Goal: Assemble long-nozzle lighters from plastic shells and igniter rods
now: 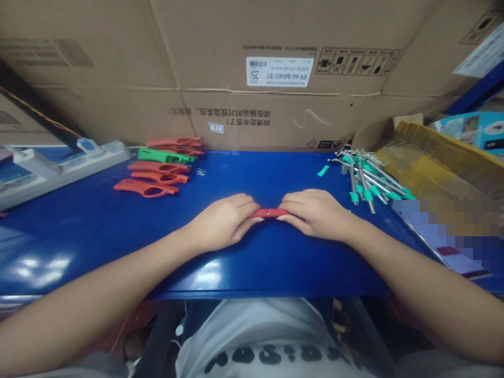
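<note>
Just above the middle of the blue table, my left hand (pixel 228 218) and my right hand (pixel 317 212) grip opposite ends of a red plastic lighter handle (pixel 269 212). Only its narrow middle, with a small dark and light mark, shows between my fingertips; the ends are hidden in my fingers. Left of my left hand lies a row of similar lighter handles, several red (pixel 147 187) and one green (pixel 163 156), each with a finger loop. Beyond my right hand is a loose pile of thin metal tubes (pixel 368 191) with teal pieces and wires.
A large cardboard box (pixel 129 68) stands along the back of the blue table (pixel 252 268). On the left is a white power strip (pixel 71 170) with plugs. An open carton with yellow tape (pixel 444 152) sits at the right. A teal scrap (pixel 323 170) lies near the tubes.
</note>
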A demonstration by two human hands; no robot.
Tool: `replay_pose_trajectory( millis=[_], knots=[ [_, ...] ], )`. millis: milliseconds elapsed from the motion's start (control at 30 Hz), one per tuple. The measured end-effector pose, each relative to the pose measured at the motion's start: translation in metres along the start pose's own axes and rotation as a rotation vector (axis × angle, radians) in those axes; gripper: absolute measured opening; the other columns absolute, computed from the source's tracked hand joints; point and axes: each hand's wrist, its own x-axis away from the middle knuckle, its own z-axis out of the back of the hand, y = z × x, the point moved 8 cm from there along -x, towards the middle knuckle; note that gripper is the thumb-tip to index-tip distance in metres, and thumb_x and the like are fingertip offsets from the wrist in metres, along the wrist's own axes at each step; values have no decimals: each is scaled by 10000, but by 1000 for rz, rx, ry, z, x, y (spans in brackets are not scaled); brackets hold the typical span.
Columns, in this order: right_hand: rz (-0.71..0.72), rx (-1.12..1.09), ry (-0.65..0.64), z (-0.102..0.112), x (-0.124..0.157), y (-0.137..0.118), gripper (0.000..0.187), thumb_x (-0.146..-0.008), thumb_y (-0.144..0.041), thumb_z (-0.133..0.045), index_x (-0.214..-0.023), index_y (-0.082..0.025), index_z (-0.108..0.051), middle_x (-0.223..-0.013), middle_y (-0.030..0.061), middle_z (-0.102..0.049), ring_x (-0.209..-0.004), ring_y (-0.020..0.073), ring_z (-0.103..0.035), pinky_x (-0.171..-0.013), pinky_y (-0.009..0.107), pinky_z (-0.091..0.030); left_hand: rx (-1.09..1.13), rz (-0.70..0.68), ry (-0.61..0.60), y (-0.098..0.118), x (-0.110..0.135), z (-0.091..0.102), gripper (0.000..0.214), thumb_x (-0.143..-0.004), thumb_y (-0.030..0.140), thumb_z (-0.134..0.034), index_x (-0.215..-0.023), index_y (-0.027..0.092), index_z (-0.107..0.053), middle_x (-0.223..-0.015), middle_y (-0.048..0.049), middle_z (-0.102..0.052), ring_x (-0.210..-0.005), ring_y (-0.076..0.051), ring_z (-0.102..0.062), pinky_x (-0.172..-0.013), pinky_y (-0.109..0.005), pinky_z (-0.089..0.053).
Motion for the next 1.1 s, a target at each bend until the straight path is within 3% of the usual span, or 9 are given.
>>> replay_pose_trajectory(
  millis=[267,567,733,867,967,1100],
  knots=[
    [-68,-104,34,15,3,19,260,-992,-381,-588,-980,-166,-733,-889,56,-738,-808,192,-662,-719,302,-446,-12,4,45,-7,-2,8,303,-1061,321,-427,-1064,120,-653,-962,-106,-669,-908,-237,-609,-821,-360,-506],
    [-39,-16,98,21,7,15,335,-1027,-367,-516,-895,-151,-735,-761,61,-704,-691,187,-606,-696,315,-421,41,35,43,-14,-1,9,285,-1057,338,-433,-1059,141,-639,-948,-90,-650,-888,-226,-610,-814,-349,-498],
    [-139,-56,-3,17,5,22,308,-1036,-360,-463,-940,-157,-673,-825,65,-688,-769,204,-613,-700,310,-390,44,102,5,-17,-2,6,316,-1064,402,-402,-1047,157,-601,-996,-91,-650,-883,-221,-633,-792,-339,-504],
    [-261,-82,-184,1,4,29,343,-1057,-353,-369,-845,-186,-582,-816,56,-663,-740,199,-586,-651,302,-329,65,112,-36,-17,-1,3,375,-1001,492,-538,-1224,190,-533,-1123,-75,-674,-938,-222,-670,-794,-323,-515],
    [-330,-123,-247,-6,5,32,375,-1070,-359,-313,-812,-200,-535,-794,43,-656,-689,183,-560,-634,296,-302,11,59,-49,-12,0,2,442,-986,512,-562,-1303,209,-508,-1218,-79,-666,-1030,-238,-670,-839,-328,-515],
    [-267,-240,-232,-8,4,25,425,-1083,-418,-284,-853,-201,-569,-825,41,-669,-731,183,-584,-660,293,-334,-53,12,-35,-8,0,3,388,-1041,496,-447,-1256,208,-593,-1096,-67,-722,-940,-227,-694,-791,-319,-500]
  ],
)
